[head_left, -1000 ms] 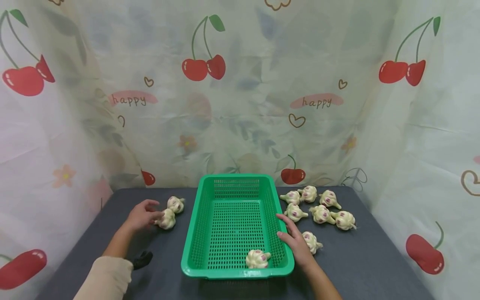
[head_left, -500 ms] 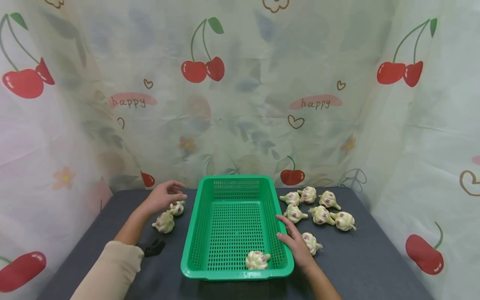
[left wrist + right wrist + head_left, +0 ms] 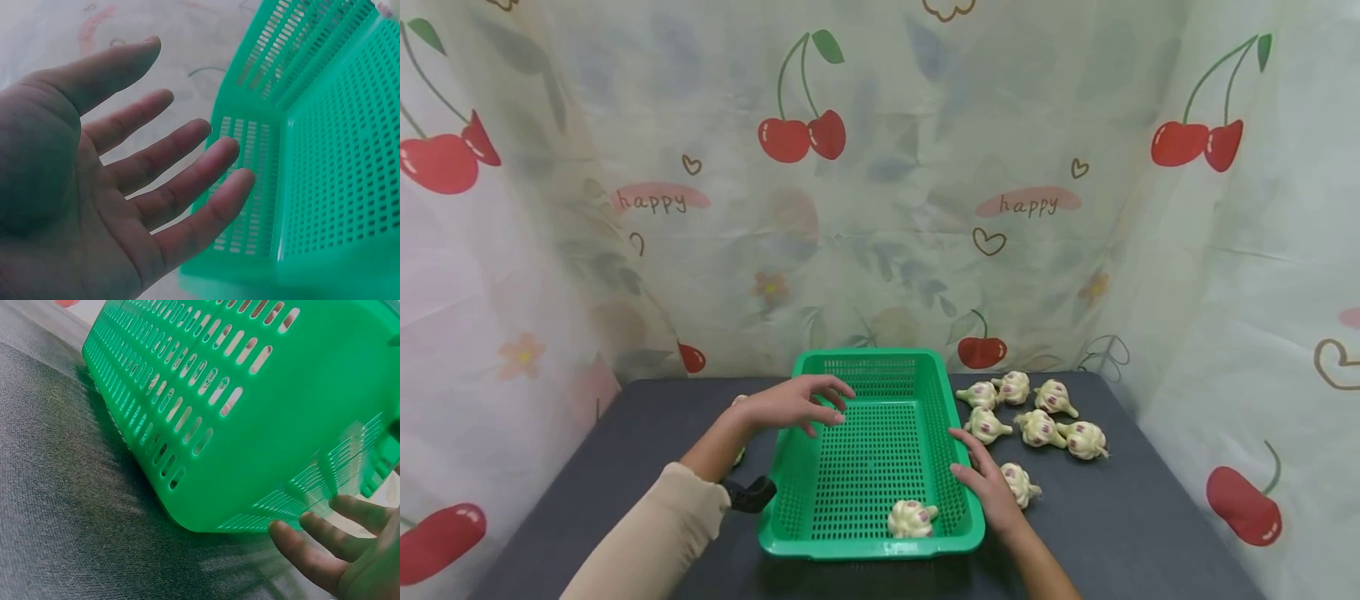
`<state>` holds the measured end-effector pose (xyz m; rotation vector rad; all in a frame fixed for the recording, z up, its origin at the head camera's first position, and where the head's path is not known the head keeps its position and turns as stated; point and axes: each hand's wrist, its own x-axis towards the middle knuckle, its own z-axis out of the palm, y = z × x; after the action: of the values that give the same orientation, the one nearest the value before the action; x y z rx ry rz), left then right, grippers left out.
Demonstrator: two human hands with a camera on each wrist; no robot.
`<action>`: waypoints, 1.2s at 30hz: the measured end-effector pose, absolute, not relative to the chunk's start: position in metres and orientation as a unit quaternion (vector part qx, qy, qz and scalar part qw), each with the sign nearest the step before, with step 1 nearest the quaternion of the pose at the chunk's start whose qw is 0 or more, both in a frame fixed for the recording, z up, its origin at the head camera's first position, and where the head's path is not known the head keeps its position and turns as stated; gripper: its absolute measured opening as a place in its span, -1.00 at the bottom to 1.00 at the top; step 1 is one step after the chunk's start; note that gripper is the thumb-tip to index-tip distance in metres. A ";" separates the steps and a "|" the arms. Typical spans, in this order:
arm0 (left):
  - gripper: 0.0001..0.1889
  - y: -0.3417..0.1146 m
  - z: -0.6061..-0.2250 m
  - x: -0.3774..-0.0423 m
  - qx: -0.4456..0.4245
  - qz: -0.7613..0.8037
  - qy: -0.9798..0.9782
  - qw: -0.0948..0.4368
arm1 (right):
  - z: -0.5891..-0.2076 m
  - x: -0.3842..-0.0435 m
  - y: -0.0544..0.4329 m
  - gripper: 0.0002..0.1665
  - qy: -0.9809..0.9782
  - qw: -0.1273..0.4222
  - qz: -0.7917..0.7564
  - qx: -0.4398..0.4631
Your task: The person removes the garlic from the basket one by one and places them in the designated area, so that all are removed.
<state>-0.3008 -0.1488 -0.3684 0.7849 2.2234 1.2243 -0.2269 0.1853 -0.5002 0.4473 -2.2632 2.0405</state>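
A green plastic basket [image 3: 820,550] stands on the dark table, with one garlic bulb [image 3: 912,518] lying at its near right. My left hand [image 3: 790,404] hovers over the basket's left rim, its fingers spread and holding nothing; the left wrist view shows the bare palm [image 3: 94,187] beside the basket wall [image 3: 265,144]. Behind that hand two garlic bulbs are mostly hidden. My right hand [image 3: 992,496] rests on the basket's right rim, with thumb and index finger over it. In the right wrist view its other fingers [image 3: 306,553] extend loosely by the outer wall [image 3: 250,444].
Several garlic bulbs [image 3: 1039,428] lie on the table right of the basket, and a single one [image 3: 1018,483] sits just beside my right hand. A patterned curtain [image 3: 880,250] rises behind the table and along both sides.
My left hand has moved right, from the garlic bulbs on the left to above the basket's left rim, carrying nothing. My right hand keeps its place on the rim.
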 end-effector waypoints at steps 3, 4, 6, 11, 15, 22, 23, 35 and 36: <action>-0.53 -0.139 -0.368 -0.302 0.296 0.442 0.808 0.254 | -0.500 -0.227 0.185 -0.40 -0.735 0.036 0.660 0.151; -0.53 -0.136 -0.368 -0.303 0.296 0.442 0.807 0.259 | -0.500 -0.227 0.185 -0.40 -0.736 0.038 0.659 0.152; -0.53 -0.131 -0.369 -0.304 0.292 0.445 0.803 0.269 | -0.500 -0.227 0.185 -0.40 -0.736 0.041 0.658 0.154; -0.53 -0.122 -0.376 -0.306 0.283 0.447 0.798 0.289 | -0.501 -0.227 0.185 -0.40 -0.737 0.042 0.657 0.153; -0.54 -0.113 -0.380 -0.306 0.289 0.444 0.795 0.297 | -0.501 -0.227 0.185 -0.40 -0.736 0.037 0.659 0.150; -0.54 -0.092 -0.385 -0.305 0.298 0.432 0.791 0.313 | -0.501 -0.227 0.186 -0.39 -0.728 0.029 0.668 0.150; -0.55 -0.089 -0.387 -0.305 0.298 0.429 0.792 0.316 | -0.502 -0.228 0.186 -0.39 -0.728 0.029 0.668 0.150; -0.53 -0.055 -0.411 -0.294 0.289 0.344 0.793 0.411 | -0.501 -0.227 0.185 -0.40 -0.733 0.032 0.663 0.146; -0.53 -0.052 -0.411 -0.294 0.292 0.341 0.791 0.416 | -0.500 -0.227 0.185 -0.40 -0.733 0.032 0.664 0.145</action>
<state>-0.2938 -0.0522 -0.4107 0.7331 1.9857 0.8563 -0.2270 0.1849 -0.5004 0.4475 -2.2560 2.0439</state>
